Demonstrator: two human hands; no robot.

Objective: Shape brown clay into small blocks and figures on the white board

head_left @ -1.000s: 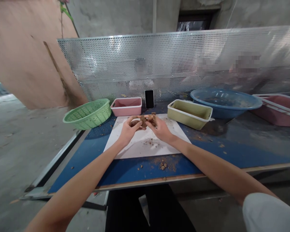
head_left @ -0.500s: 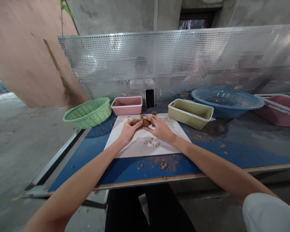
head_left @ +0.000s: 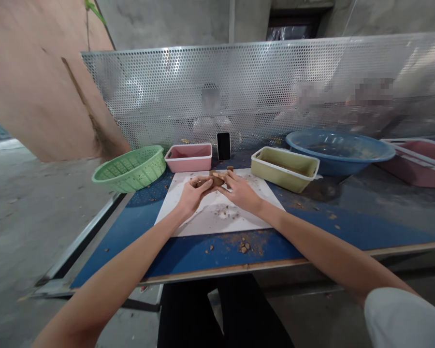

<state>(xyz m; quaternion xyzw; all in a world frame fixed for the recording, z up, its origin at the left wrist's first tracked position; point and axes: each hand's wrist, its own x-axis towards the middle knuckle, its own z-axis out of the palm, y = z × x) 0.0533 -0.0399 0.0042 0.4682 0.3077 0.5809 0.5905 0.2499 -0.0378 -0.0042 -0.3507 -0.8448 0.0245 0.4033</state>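
Observation:
Both my hands are closed around a brown clay-like lump [head_left: 216,182] just above a white board [head_left: 199,222]. My left hand [head_left: 192,195] grips its left side, thumb on the near face. On the right side, the fingers of my right hand [head_left: 242,192] press against its top and edge. Behind the fingers stands a small brown block [head_left: 230,169], partly covered by my hand. Dark crumbs are scattered over the board in front of the lump.
A pink basket [head_left: 188,165], a phone [head_left: 224,146] and an olive basket [head_left: 297,181] stand behind the board. A green colander [head_left: 130,181] is at left; a blue basin [head_left: 337,166] and reddish baskets [head_left: 416,176] are at right. Brown fragments [head_left: 244,247] lie near the table's front edge.
The lump has tilted slightly between my hands, and the right fingers have shifted a little on its top. The whole view has moved slightly; the containers stay in place.

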